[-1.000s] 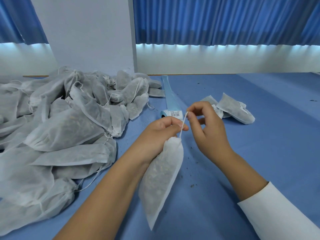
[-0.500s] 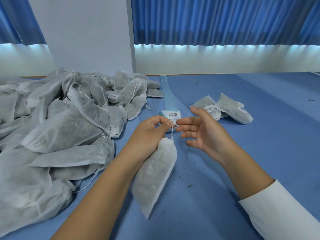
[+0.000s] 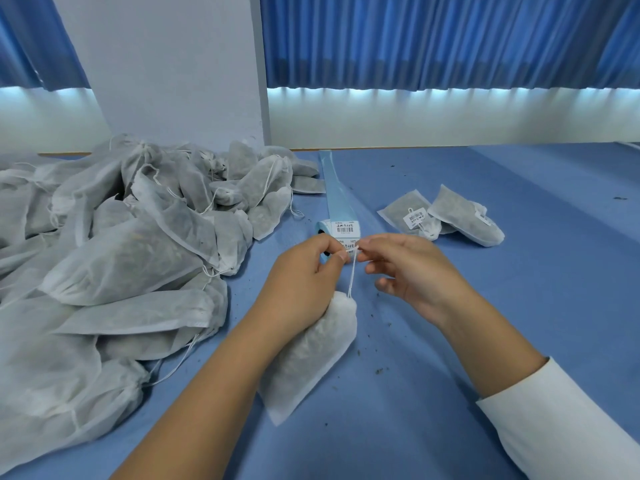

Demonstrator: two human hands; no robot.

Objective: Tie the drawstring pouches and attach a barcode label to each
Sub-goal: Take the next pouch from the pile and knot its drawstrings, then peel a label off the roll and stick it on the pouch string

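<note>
Pouch [image 3: 311, 355]: lies slanted on the bench [image 3: 519, 323], neck end tucked under the left hand, bottom corner pointing toward the camera; white, gauzy, filled.
Drawstring [image 3: 352, 277]: runs up taut from the gathered neck to the fingertips of both hands.
Left hand [image 3: 304, 275]: palm and lower fingers resting on the pouch's neck end, thumb and forefinger pinching the top of the drawstring.
Right hand [image 3: 412, 271]: thumb and forefinger pinching the same string end, touching the left fingertips; other fingers loosely curled, holding nothing.
Label: printed white slip showing between the fingertips; cannot tell whether peeled free or on the roll.
Label roll [image 3: 341, 226]: just behind the hands, blue backing strip trailing away.
Handling, as a judgement: light and soft, shifting shape with its loose filling; thin fabric, likely to shed crumbs if yanked; string fine and slippery.
Best hold, as a judgement: gathered neck for the pouch, close to the end for the string.
Finished pouches [image 3: 446, 216]: at the right, barcode labels on, well apart from the heap.
Heap of pouches [image 3: 121, 254]: piled at the left.
</note>
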